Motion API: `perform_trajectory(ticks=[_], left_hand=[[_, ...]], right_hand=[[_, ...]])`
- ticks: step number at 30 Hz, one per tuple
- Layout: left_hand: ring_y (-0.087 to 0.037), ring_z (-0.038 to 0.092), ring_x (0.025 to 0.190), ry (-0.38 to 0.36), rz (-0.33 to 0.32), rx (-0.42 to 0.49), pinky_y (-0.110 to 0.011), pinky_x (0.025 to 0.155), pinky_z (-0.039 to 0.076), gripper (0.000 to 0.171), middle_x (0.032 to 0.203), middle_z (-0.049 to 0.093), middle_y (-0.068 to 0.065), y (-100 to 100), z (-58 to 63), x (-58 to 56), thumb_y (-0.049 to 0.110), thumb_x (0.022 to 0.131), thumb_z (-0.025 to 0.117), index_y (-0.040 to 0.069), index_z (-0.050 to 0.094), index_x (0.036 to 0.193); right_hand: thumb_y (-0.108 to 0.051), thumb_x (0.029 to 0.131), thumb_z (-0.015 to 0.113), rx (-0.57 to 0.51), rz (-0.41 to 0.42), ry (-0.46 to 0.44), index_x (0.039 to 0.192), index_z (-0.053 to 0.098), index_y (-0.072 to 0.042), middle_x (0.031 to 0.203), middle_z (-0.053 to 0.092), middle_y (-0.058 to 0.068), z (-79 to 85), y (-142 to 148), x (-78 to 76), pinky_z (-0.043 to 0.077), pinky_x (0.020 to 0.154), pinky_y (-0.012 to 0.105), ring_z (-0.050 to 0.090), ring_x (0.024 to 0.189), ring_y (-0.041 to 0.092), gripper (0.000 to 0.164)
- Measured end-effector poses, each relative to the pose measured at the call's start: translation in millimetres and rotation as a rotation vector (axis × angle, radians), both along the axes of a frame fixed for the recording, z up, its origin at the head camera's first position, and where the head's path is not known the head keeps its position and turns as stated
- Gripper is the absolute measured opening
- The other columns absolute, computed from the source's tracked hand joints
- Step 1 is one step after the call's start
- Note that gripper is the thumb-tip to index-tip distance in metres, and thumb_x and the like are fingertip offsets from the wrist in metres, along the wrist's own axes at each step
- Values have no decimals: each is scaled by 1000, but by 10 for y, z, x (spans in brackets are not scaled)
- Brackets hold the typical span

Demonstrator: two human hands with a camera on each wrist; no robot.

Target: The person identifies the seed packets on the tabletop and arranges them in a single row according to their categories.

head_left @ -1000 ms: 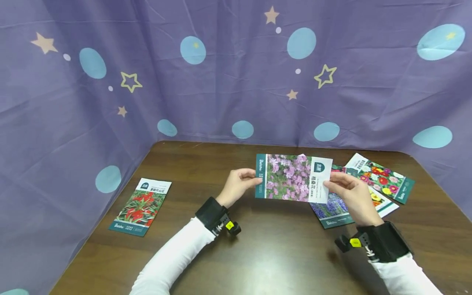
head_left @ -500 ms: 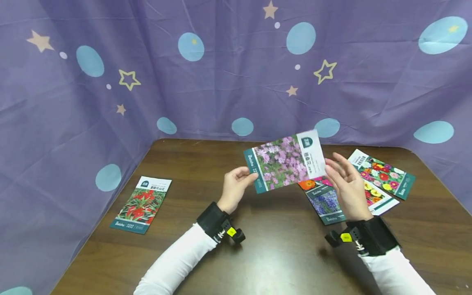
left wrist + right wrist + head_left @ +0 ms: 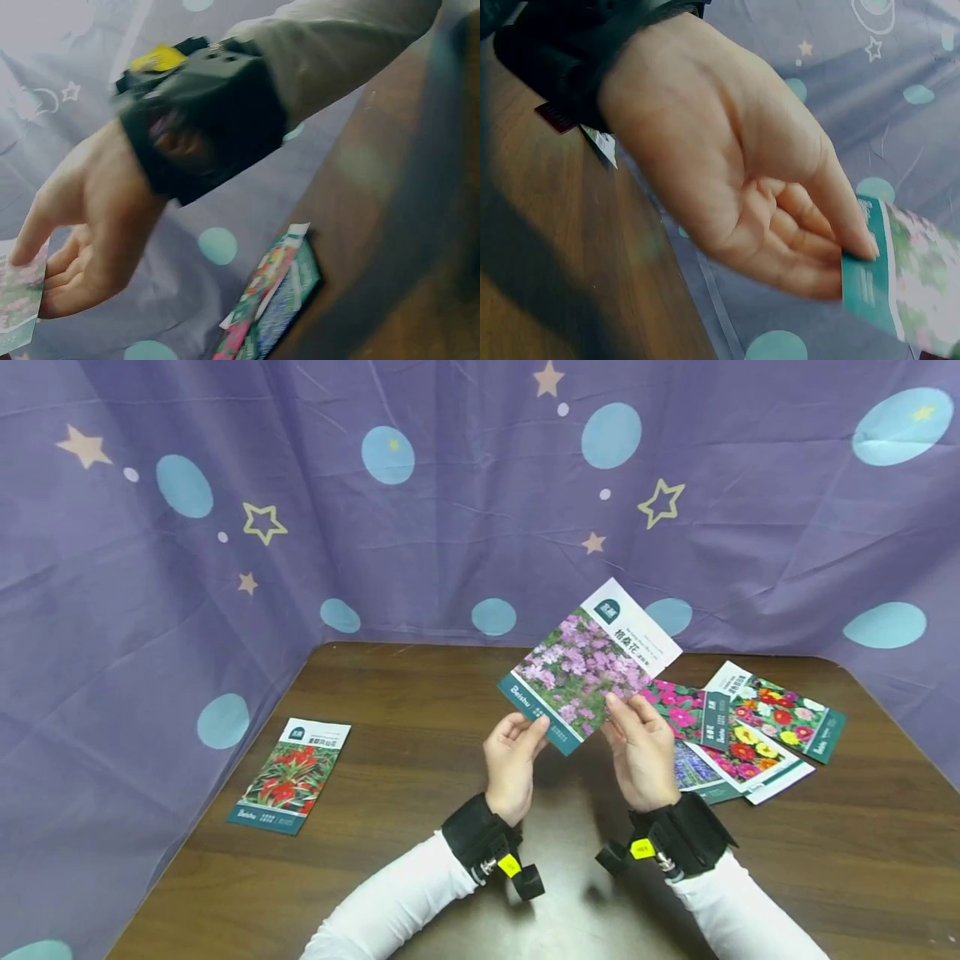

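Observation:
A seed packet (image 3: 585, 664) with pink-purple flowers, a white top and a dark green bottom strip is held tilted above the table, its top toward the upper right. My left hand (image 3: 513, 764) pinches the green bottom end, with the thumb on the front. My right hand (image 3: 643, 752) holds the lower right edge near the flowers, thumb on the printed face. In the left wrist view, fingers grip the flowered part of the packet (image 3: 21, 296) at the frame's edge. A thumb presses the green strip of the packet (image 3: 870, 285) in the right wrist view.
Several flower packets (image 3: 783, 718) lie overlapping on the right of the brown wooden table (image 3: 420, 693), partly behind my right hand. A red-flowered packet (image 3: 288, 777) lies alone on the left. A purple patterned curtain (image 3: 465, 527) hangs behind the table.
The packet has turned from level to steeply tilted, its white top rising. My right hand has left the white end and now holds the lower right edge. Both hands are closer together.

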State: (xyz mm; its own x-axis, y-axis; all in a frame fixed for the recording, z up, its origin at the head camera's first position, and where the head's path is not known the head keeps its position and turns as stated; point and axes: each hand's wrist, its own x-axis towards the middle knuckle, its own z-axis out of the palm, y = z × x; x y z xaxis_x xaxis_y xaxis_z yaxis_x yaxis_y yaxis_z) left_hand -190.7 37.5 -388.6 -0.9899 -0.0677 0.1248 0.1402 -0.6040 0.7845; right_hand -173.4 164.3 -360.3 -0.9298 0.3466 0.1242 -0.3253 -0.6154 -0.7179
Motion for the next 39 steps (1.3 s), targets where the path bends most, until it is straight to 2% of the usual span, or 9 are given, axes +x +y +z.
perform_trajectory(ticks=[6,10,15,18,22,25,31,36,39], left_hand=[[-8,59,70,-2,-49,-25,-23,66,51,9,75,60,-1,29,-113,101,-9,79,62,-9,56,86],[-9,58,79,18,-81,-94,-24,75,49,20,85,61,-1,-62,-57,31,-8,78,62,-9,57,97],[-11,60,88,117,-77,-210,-31,86,48,29,100,64,-13,-301,177,-223,-2,80,62,-11,56,107],[-11,62,84,174,-145,-330,-34,84,50,29,99,66,-16,-433,275,-319,2,82,62,-13,57,107],[-8,62,76,183,-261,-492,-27,73,51,27,86,68,-3,-543,288,-310,6,82,64,-11,61,103],[-6,56,66,179,-288,-585,-20,61,46,24,74,64,6,-577,232,-250,7,81,66,-10,62,98],[-4,50,62,128,-223,-658,-18,57,42,22,69,60,7,-599,98,-186,8,79,70,-9,65,90],[-5,50,62,118,-207,-666,-19,58,42,23,71,61,4,-636,67,-203,10,78,71,-9,65,90],[-5,52,64,103,-190,-676,-20,60,43,23,72,61,5,-696,75,-226,10,78,71,-8,66,91]], right_hand=[[3,85,58,49,-87,-151,63,55,-7,51,41,-3,-29,12,29,45,56,19,46,50,7,25],[1,86,59,130,-64,-172,60,50,-9,51,34,-6,-16,88,58,42,55,17,41,50,5,28],[-10,86,63,371,32,-171,62,41,-14,56,31,-8,33,220,147,39,57,17,37,56,3,33],[-15,85,64,536,76,-196,63,39,-14,57,33,-8,43,260,222,38,57,19,36,57,4,34],[-20,85,65,749,72,-217,63,40,-12,55,34,-8,12,253,286,37,52,21,37,55,5,35],[-21,85,65,836,61,-212,63,40,-9,54,33,-8,-41,223,294,34,49,23,36,52,5,35],[-20,85,65,856,88,-230,66,45,-9,57,39,-8,-125,146,299,35,51,24,39,56,4,29],[-19,85,66,849,87,-213,66,42,-5,55,33,-8,-148,105,276,28,46,25,32,50,4,33],[-16,85,66,816,82,-230,78,51,2,60,47,-11,-194,76,219,40,51,19,46,56,1,24]])
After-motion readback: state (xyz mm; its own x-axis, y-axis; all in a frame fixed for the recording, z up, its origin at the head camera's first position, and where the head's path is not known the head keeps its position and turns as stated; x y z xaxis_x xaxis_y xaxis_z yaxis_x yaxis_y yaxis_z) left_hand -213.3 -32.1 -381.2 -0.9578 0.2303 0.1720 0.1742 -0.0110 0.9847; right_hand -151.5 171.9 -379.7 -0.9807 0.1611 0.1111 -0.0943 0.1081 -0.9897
